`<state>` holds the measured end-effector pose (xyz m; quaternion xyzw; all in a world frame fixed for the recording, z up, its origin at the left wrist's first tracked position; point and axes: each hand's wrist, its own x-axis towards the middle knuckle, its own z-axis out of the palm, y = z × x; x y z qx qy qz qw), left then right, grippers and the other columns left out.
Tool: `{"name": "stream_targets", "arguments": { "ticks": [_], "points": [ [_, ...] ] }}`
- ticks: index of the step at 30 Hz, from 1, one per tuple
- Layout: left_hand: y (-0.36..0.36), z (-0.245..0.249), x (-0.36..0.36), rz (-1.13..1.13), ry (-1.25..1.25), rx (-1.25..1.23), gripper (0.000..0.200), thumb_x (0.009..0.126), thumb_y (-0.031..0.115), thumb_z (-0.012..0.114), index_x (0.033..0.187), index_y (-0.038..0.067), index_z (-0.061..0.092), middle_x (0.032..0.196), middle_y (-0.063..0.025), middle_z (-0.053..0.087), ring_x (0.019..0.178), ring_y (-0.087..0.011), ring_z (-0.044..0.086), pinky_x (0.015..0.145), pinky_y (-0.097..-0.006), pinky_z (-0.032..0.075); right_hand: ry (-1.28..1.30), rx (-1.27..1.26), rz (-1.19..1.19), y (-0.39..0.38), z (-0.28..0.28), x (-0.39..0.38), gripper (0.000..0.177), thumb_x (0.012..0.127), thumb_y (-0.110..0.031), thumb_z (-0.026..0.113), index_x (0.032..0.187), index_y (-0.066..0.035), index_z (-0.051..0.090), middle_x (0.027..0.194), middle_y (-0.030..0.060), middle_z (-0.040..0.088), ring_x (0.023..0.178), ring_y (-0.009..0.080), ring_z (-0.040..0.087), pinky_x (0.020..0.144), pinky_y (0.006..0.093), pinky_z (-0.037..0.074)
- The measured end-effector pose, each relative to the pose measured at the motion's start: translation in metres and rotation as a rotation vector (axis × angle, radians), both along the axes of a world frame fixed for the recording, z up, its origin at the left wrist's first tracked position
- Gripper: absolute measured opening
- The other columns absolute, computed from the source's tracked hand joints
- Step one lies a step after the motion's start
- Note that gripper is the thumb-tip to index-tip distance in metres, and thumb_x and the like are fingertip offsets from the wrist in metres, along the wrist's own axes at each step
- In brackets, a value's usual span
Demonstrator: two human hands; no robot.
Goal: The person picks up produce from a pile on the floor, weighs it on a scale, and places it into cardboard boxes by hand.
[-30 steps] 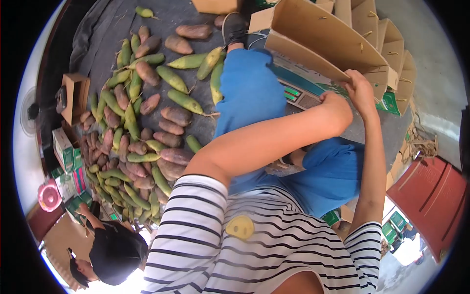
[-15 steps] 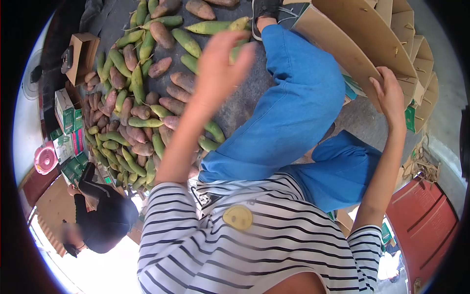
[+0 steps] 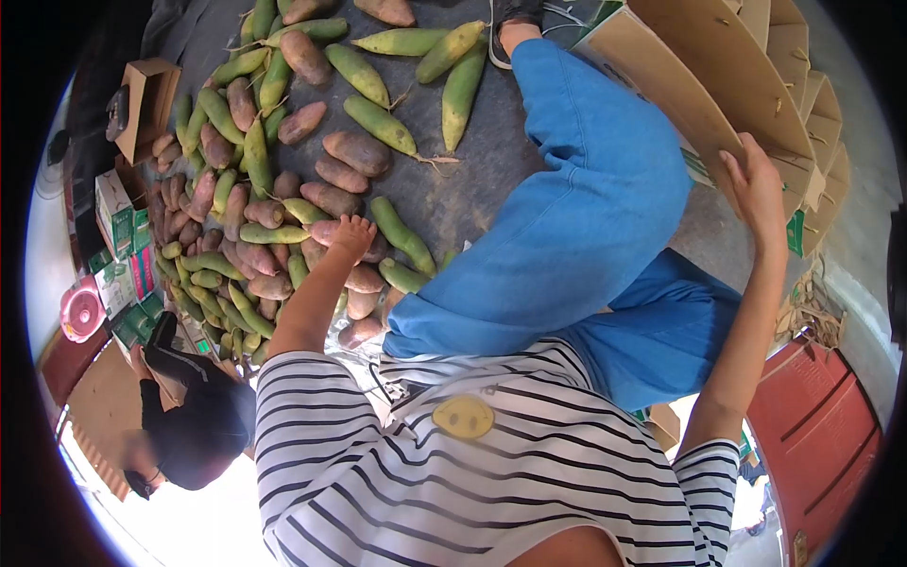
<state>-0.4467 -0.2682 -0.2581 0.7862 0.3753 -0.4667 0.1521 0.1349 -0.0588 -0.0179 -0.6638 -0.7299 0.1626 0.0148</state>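
My left hand (image 3: 351,237) reaches down to the pile, fingers curled over a pinkish-red root (image 3: 324,231). The underside of this grip is hidden. Around it lie more reddish-brown roots (image 3: 356,153) and green radishes (image 3: 404,235). My right hand (image 3: 759,189) is closed on the upper edge of an open cardboard box (image 3: 661,80), to the right of my bent knee. Beyond my left hand, a group of long green radishes (image 3: 464,96) lies on the dark ground sheet by my shoe.
More open cardboard boxes (image 3: 786,57) stand nested at the right. A person in dark clothes (image 3: 203,425) is at the lower left, near stacked green-and-white cartons (image 3: 118,213) and a pink fan (image 3: 83,309). A red panel (image 3: 812,435) stands at the lower right.
My left hand has moved down and left from above the long green radishes to the reddish roots, uncovering those radishes. My right hand stays on the box edge.
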Motion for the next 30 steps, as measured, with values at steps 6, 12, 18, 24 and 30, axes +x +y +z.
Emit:
{"name": "stream_targets", "arguments": {
  "ticks": [6, 12, 18, 24, 30],
  "points": [
    [0.025, 0.002, 0.02, -0.048, 0.157, -0.185, 0.083, 0.044, 0.035, 0.088, 0.116, 0.013, 0.052, 0.113, -0.0033, 0.057, 0.106, -0.0222, 0.053, 0.086, -0.0415, 0.037, 0.008, 0.009, 0.009, 0.0, -0.001, -0.001, 0.024, 0.085, -0.016, 0.058, 0.104, -0.004, 0.051, 0.095, 0.0199, 0.059, 0.09, 0.0393, 0.056, 0.073, 0.0447, 0.044],
    [0.023, 0.023, 0.022, -0.031, 0.081, -0.133, 0.09, 0.041, 0.047, 0.084, 0.114, 0.009, 0.049, 0.112, -0.0092, 0.054, 0.108, -0.0259, 0.049, 0.089, -0.0421, 0.039, -0.024, 0.063, 0.036, 0.0, 0.002, 0.002, 0.02, 0.083, -0.013, 0.058, 0.097, -0.002, 0.05, 0.095, 0.0189, 0.06, 0.091, 0.0384, 0.056, 0.075, 0.0454, 0.045],
    [0.022, 0.035, 0.032, 0.285, 0.215, -0.11, 0.093, 0.051, 0.058, 0.074, 0.122, 0.005, 0.046, 0.121, -0.0151, 0.049, 0.117, -0.0304, 0.046, 0.093, -0.0427, 0.042, -0.03, 0.067, 0.044, -0.001, -0.002, 0.006, 0.017, 0.082, -0.012, 0.058, 0.092, -0.001, 0.049, 0.09, 0.0184, 0.059, 0.09, 0.0378, 0.056, 0.074, 0.0455, 0.045],
    [0.011, 0.03, 0.02, 0.568, 0.161, -0.131, 0.098, 0.052, 0.053, 0.075, 0.126, 0.0, 0.038, 0.122, -0.0283, 0.045, 0.106, -0.0405, 0.055, 0.088, -0.0427, 0.049, -0.004, 0.104, 0.042, -0.002, -0.008, 0.009, 0.013, 0.08, -0.01, 0.057, 0.088, 0.0, 0.052, 0.086, 0.0164, 0.061, 0.087, 0.035, 0.059, 0.073, 0.0442, 0.047],
    [0.011, 0.014, 0.015, 0.847, 0.099, -0.088, 0.098, 0.052, 0.047, 0.079, 0.122, -0.008, 0.041, 0.117, -0.0312, 0.051, 0.104, -0.0402, 0.057, 0.087, -0.0399, 0.05, -0.002, 0.095, 0.009, -0.003, -0.008, 0.007, 0.011, 0.081, -0.007, 0.051, 0.088, -0.001, 0.057, 0.085, 0.0151, 0.063, 0.086, 0.0326, 0.061, 0.072, 0.0416, 0.049]
  ]
}}
